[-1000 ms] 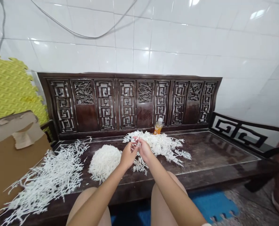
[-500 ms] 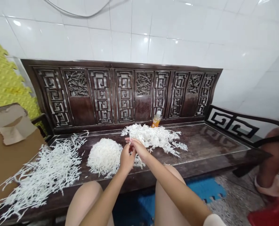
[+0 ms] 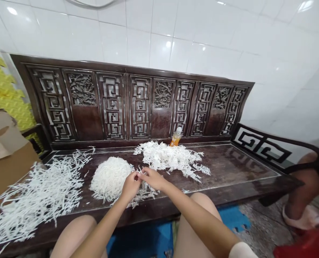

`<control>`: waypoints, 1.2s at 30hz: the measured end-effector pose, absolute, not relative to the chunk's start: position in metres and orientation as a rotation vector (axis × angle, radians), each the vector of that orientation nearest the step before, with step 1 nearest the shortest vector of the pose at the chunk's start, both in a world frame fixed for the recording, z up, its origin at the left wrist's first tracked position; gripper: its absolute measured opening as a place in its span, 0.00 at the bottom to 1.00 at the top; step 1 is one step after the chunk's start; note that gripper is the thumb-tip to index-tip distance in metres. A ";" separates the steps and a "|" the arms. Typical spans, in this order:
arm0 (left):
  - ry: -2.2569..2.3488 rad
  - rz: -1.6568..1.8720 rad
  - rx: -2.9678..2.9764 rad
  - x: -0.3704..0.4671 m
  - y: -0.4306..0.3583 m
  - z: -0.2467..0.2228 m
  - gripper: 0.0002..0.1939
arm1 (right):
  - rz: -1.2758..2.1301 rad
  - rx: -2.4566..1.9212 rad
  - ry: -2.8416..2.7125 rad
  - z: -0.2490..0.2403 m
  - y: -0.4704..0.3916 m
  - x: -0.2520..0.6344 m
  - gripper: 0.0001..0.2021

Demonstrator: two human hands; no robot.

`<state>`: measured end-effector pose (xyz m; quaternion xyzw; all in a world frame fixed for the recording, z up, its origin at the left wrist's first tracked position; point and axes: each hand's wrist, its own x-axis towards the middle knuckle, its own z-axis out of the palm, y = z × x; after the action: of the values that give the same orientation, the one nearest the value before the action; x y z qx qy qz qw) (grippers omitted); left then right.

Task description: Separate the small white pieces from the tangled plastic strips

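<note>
My left hand (image 3: 131,185) and my right hand (image 3: 153,178) meet at their fingertips, pinching a small white branched plastic piece (image 3: 140,170) between them. Beside my left hand rises a rounded mound of small white plastic bits (image 3: 109,178). Behind my right hand lies a loose heap of white comb-like plastic pieces (image 3: 172,156). A few white scraps (image 3: 143,194) are scattered under my hands. Farther left spreads a tangled pile of long white branched plastic strips (image 3: 46,191).
The piles lie on a dark carved wooden bench (image 3: 229,166). A bottle of orange drink (image 3: 176,137) stands by the backrest. At left are a cardboard box (image 3: 16,161) and a yellow foam mat (image 3: 5,93). Another person's leg (image 3: 300,197) shows at right, near something red (image 3: 304,245).
My hands have moved slightly left and down, and the white piece between the fingertips now shows more clearly. The camera view has shifted, so the piles appear farther left.
</note>
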<state>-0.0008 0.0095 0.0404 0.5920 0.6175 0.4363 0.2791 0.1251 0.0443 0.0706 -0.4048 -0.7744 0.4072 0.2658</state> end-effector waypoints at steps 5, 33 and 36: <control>1.695 1.154 1.579 -0.005 0.015 0.047 0.12 | 0.947 -0.978 -2.257 0.074 0.060 0.124 0.14; 1.414 1.325 1.163 0.000 0.014 0.031 0.13 | 1.899 -0.775 -1.133 0.033 0.054 0.135 0.13; 1.339 1.373 1.090 0.000 0.014 0.034 0.13 | 1.962 -0.769 -1.101 0.035 0.051 0.136 0.12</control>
<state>-0.0002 0.0138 0.0344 0.4412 0.5417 0.5554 0.4511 0.1362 0.0512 0.0349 -0.3000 -0.4296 0.7658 0.3729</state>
